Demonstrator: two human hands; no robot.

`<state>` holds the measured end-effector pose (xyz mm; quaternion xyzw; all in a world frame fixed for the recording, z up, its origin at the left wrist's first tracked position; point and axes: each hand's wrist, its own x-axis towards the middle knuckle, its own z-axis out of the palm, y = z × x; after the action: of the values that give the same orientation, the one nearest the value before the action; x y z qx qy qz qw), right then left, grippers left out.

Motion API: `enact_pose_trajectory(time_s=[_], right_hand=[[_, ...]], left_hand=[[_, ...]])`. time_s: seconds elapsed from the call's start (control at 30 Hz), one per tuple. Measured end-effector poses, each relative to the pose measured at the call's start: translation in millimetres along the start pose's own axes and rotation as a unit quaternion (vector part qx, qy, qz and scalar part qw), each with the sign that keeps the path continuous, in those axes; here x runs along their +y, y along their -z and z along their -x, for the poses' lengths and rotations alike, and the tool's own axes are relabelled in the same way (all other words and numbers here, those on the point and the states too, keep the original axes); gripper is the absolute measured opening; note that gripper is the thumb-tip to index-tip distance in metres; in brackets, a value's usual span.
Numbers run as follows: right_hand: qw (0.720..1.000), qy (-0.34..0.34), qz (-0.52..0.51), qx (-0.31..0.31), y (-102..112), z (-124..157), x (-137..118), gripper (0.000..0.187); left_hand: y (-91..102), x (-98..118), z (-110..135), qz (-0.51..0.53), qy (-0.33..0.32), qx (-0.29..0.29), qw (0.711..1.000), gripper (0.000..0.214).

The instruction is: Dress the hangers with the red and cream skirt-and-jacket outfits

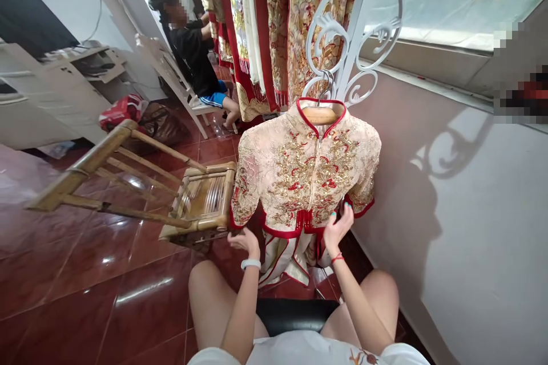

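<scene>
Farthest left of the embroidered jacket (314, 177), well apart from it, a dark screen (32, 17) stands on a white cabinet (40, 94). A red and white bag (122, 112) sits on the floor (85, 319), also well left of the jacket and further back. Nearer the jacket on that side I see a bamboo chair (216, 222), its slatted seat just beside the sleeve's red cuff. Behind the chair, further back than the jacket, another person (190, 54) in a black top and blue shorts sits on a white chair (177, 81).

The left hand (246, 242) is by the jacket's lower left, just under that cuff, fingers loosely spread and clamped on nothing that I can see; whether they brush the cloth, I cannot tell.

Above and behind the jacket's left shoulder hang long red, gold and cream garments (278, 17). The jacket itself, cream with gold and red embroidery and red edging, hangs upright on a wooden hanger (320, 116), straight in front of the person's knees. Pale, red-edged cloth (282, 259) shows below its hem.

The right hand (339, 227) is raised before the jacket's lower right, fingers apart, well away from the left one; contact with the fabric is unclear. White metal scrollwork (351, 37) rises above the jacket's collar, and a pale wall (488, 194) bearing shadows runs along its right.
</scene>
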<state>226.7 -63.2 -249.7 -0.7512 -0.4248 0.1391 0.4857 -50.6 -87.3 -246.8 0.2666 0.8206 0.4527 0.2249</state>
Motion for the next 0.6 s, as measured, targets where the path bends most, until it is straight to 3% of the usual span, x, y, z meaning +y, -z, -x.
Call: enact_pose_trajectory(time_s=[0.03, 0.1, 0.17, 0.2, 0.27, 0.33, 0.4, 0.47, 0.5, 0.53, 0.57, 0.6], right_hand=[[0.997, 0.068, 0.02, -0.039, -8.1, 8.0, -11.8, 0.064], [0.972, 0.174, 0.065, -0.145, -29.5, 15.4, -40.2, 0.058], [0.955, 0.192, 0.099, -0.202, -48.8, 12.4, -68.8, 0.06], [0.952, 0.189, 0.107, -0.213, -54.0, 8.4, -80.5, 0.062], [0.948, 0.201, 0.102, -0.223, -50.2, -2.8, -94.8, 0.064], [0.953, 0.228, 0.069, -0.186, -25.8, -20.5, -97.2, 0.059], [0.971, 0.23, 0.023, -0.061, 13.7, -50.4, -93.8, 0.052], [0.975, 0.186, -0.016, 0.122, 56.5, -94.4, -91.8, 0.06], [0.971, 0.172, -0.04, 0.164, 75.2, -119.7, -92.9, 0.07], [0.972, 0.17, -0.07, 0.143, 90.6, -145.0, -95.2, 0.074], [0.977, 0.175, -0.106, 0.064, 102.4, -168.2, -98.7, 0.07], [0.974, 0.172, -0.146, -0.02, 111.1, -187.6, -102.8, 0.065]], left_hand=[[2.2, 2.6, 10.1, -0.009, -0.031, 0.005, 0.999, 0.043], [-0.1, 17.7, 28.4, -0.038, -0.177, -0.059, 0.982, 0.041], [-9.1, 45.4, 36.7, -0.083, -0.363, -0.175, 0.911, 0.041], [-13.8, 61.7, 36.3, -0.105, -0.424, -0.215, 0.873, 0.045], [-18.0, 92.9, 29.0, -0.137, -0.468, -0.24, 0.839, 0.054], [-10.5, 116.1, 18.7, -0.141, -0.474, -0.246, 0.834, 0.053], [8.4, 132.7, 8.1, -0.094, -0.476, -0.221, 0.846, 0.043], [31.1, 150.9, -5.6, 0.0, -0.469, -0.122, 0.875, 0.038], [40.5, 162.6, -15.0, 0.054, -0.459, -0.057, 0.885, 0.043], [47.1, 176.3, -26.5, 0.101, -0.448, -0.009, 0.888, 0.054], [50.4, 191.1, -39.8, 0.139, -0.442, -0.001, 0.886, 0.071], [50.1, 206.2, -54.4, 0.169, -0.44, -0.032, 0.881, 0.08]])
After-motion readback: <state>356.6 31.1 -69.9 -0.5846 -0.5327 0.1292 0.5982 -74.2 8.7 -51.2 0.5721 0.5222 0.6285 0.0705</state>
